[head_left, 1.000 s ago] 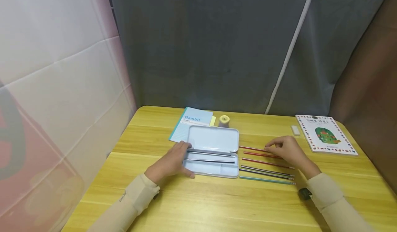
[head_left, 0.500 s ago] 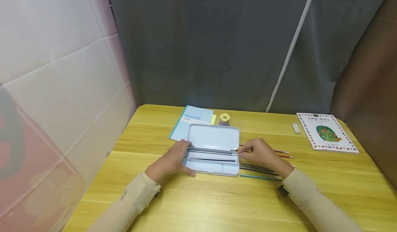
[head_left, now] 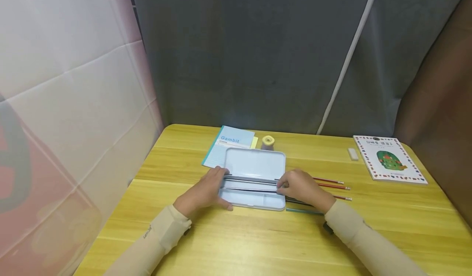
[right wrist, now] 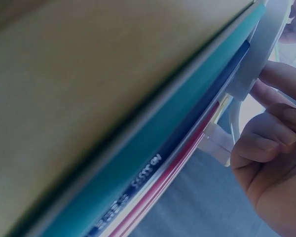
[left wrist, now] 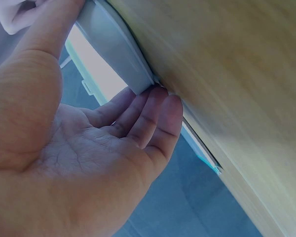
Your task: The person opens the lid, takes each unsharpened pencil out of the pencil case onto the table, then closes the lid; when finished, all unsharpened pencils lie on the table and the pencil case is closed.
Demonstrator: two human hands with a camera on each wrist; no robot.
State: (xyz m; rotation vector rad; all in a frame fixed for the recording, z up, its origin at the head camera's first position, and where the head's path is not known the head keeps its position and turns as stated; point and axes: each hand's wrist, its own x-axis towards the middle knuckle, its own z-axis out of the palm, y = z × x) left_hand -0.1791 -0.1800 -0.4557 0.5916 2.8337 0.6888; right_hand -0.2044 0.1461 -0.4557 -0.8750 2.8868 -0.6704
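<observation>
A white pencil case (head_left: 239, 204) lies with its lid up on the table. My left hand (head_left: 206, 188) grips its left end, thumb at the front; in the left wrist view the fingers curl against the case's end (left wrist: 116, 44). Two dark pencils (head_left: 248, 180) lie lengthwise inside. My right hand (head_left: 300, 186) reaches over the case's right end, thumb and forefinger pinching at a dark pencil's end; the fingertips are partly hidden. Under that hand, red pencils (head_left: 333, 186), dark pencils (head_left: 296, 201) and a teal pencil (head_left: 300, 211) lie on the table.
Behind the case lie a notebook (head_left: 230, 136) and a yellow-topped spool-like object (head_left: 268, 141). An eraser (head_left: 352, 154) and a picture-covered book (head_left: 391, 159) are at the right. Grey cloth (head_left: 258, 63) hangs beyond the table's back edge.
My right hand has moved left from above the red pencils to the case's right end, its fingers now on the pencil ends inside. The left hand stays at the case.
</observation>
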